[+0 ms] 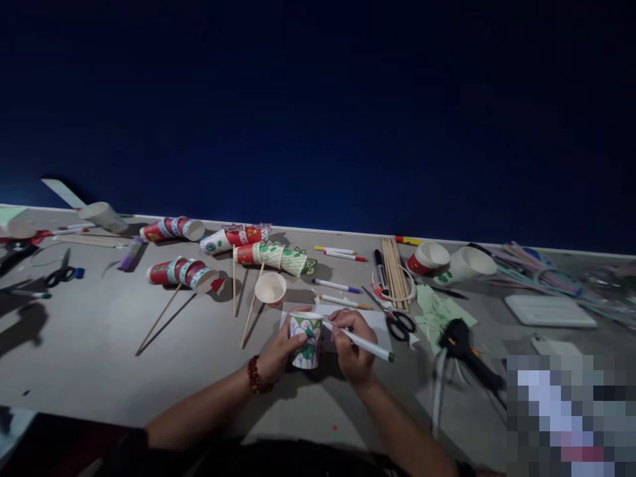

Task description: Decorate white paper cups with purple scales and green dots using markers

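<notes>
— What's hard to see?
— A pixelated block (pixel 571 417) covers the lower right.
— The hands?
— Low centre: left hand (pixel 278 352) grips a decorated paper cup (pixel 307 343), right hand (pixel 350 346) pinches a marker (pixel 373 348) against it.
— Around them?
— A cluttered grey table (pixel 99 344), with a dark blue wall (pixel 318 99) above.

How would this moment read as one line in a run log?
left hand: grips decorated cup | right hand: holds green marker, tip at cup | white sheet: flat, by cup
</notes>
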`<state>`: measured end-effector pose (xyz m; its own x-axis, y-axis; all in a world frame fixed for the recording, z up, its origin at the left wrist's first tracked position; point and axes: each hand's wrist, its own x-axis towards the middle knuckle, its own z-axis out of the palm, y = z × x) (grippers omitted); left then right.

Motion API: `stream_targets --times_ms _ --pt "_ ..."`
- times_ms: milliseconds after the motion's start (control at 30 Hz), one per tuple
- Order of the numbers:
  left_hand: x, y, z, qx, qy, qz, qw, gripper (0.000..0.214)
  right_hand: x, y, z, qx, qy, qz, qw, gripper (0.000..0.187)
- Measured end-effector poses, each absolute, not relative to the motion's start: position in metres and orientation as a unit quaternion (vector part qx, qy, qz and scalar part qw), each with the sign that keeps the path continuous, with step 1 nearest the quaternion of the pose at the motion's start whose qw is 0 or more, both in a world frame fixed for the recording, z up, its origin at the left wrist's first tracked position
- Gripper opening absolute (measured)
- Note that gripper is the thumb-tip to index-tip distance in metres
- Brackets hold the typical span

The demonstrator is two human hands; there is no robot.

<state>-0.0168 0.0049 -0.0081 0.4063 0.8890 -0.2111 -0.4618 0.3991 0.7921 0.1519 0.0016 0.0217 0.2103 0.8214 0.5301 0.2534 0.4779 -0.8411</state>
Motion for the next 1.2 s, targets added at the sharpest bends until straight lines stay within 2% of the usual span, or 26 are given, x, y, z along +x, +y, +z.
stream_targets --times_ms 1200 --pt "-0.0169 0.0057 -0.0060 0.334 0.323 0.437 0.770 0.082 0.1521 0.0013 0.0239 -0.444 -0.597 0.232 0.627 0.012"
